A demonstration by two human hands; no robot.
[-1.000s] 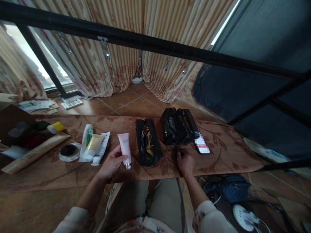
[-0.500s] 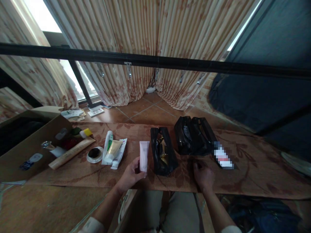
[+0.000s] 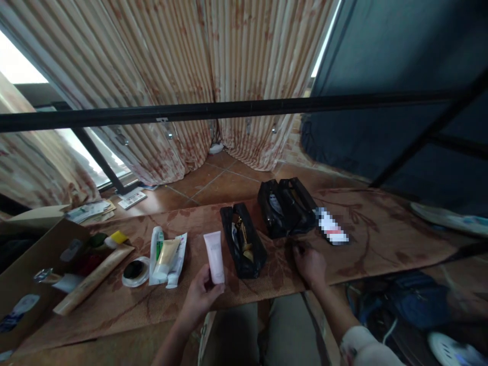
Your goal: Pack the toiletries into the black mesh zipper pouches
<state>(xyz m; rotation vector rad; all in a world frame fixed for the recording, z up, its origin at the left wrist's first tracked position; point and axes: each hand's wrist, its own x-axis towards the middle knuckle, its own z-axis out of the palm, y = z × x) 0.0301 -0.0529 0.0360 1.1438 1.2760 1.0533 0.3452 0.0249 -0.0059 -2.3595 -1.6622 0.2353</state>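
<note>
In the head view, my left hand point(image 3: 200, 295) is closed around the lower part of a pale pink squeeze tube point(image 3: 215, 258), held upright with its cap down. Just right of the tube lies an open black mesh pouch point(image 3: 243, 241) with gold-coloured items inside. My right hand point(image 3: 309, 263) rests low on the cloth, its fingers curled beneath the near edge of two more black pouches point(image 3: 287, 208). Whatever the right fingers grip, if anything, is hidden.
Left of the tube lie several tubes on a white packet point(image 3: 179, 259), a round jar with a dark centre point(image 3: 135, 272), and a long beige tube point(image 3: 91, 282). A cardboard box point(image 3: 46, 274) stands at far left. A pixelated item point(image 3: 332, 227) lies right of the pouches. A dark rail point(image 3: 229, 109) crosses behind.
The view has turned to the right, so things on the cloth appear shifted left. The pink tube is still in my left hand and leans slightly more. My right hand stays by the pouches.
</note>
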